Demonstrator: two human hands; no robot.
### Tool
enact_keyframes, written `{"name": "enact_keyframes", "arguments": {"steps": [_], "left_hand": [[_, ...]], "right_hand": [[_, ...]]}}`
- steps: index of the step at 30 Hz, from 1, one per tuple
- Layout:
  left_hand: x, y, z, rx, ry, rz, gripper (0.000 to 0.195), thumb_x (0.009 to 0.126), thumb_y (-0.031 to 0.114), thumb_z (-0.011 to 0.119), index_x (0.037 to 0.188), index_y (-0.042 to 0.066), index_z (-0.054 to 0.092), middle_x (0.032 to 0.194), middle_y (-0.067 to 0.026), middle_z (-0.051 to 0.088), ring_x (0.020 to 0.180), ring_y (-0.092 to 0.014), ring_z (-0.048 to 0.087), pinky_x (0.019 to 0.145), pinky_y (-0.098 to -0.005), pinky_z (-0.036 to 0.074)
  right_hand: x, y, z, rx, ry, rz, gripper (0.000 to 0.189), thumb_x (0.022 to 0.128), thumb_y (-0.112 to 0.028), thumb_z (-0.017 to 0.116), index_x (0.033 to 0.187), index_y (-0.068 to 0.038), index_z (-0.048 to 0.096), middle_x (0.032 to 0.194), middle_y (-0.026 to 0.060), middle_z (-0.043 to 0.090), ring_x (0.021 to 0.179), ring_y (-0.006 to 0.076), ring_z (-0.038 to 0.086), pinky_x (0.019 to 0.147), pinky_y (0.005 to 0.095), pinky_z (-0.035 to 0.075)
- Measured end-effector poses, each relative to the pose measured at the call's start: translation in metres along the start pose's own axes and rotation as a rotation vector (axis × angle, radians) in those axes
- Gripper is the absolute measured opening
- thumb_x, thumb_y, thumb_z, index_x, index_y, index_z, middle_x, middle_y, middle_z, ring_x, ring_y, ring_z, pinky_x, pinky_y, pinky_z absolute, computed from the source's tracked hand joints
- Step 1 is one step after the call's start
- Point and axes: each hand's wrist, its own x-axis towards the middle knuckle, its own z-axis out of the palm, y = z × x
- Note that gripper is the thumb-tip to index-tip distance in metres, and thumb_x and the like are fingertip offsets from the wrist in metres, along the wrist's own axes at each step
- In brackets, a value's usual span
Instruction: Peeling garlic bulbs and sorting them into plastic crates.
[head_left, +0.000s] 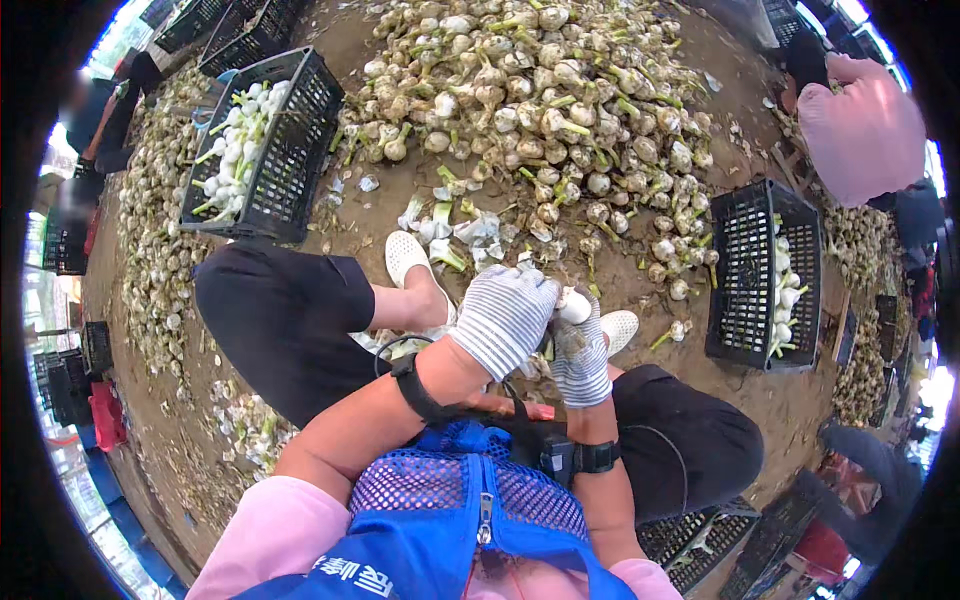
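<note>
A white garlic bulb is held between my two hands, above the ground between my feet. My right hand, in a grey-and-white striped glove with a soiled palm side, wraps around it from below. Curled over from the left, my left hand, in a matching glove, has its fingertips against the bulb's brownish root side. Its palm is turned away, so what lies under it is hidden. Loose garlic skins and cut leaf sheaths lie on the ground just past my hands.
A large heap of unpeeled garlic spreads ahead. Black plastic crates of white garlic stand at left and right. A stray bulb lies near the right crate. A person in pink is at far right; others are at the left edge.
</note>
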Motion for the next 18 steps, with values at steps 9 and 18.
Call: {"name": "enact_keyframes", "arguments": {"steps": [9, 18], "left_hand": [[0.017, -0.056, -0.022, -1.741, 0.08, -0.473, 0.017, 0.079, 0.02, 0.055, 0.084, 0.004, 0.056, 0.071, -0.0054, 0.059, 0.061, -0.015, 0.058, 0.054, -0.024, 0.046], [-0.013, -0.036, -0.005, -0.529, -0.288, 0.178, 0.053, 0.07, 0.009, 0.063, 0.12, 0.01, 0.045, 0.1, -0.0142, 0.057, 0.096, -0.028, 0.055, 0.08, -0.0332, 0.044]], "right_hand": [[-0.018, -0.019, -0.012, 0.126, -0.34, 0.096, 0.042, 0.085, -0.027, 0.051, 0.117, 0.0, 0.044, 0.096, 0.0051, 0.057, 0.081, 0.0131, 0.057, 0.068, 0.0252, 0.049], [-0.008, -0.011, 0.004, -0.478, -0.378, 0.193, 0.035, 0.088, -0.019, 0.046, 0.117, -0.001, 0.045, 0.103, 0.0062, 0.055, 0.088, 0.0128, 0.054, 0.072, 0.0244, 0.045]]}}
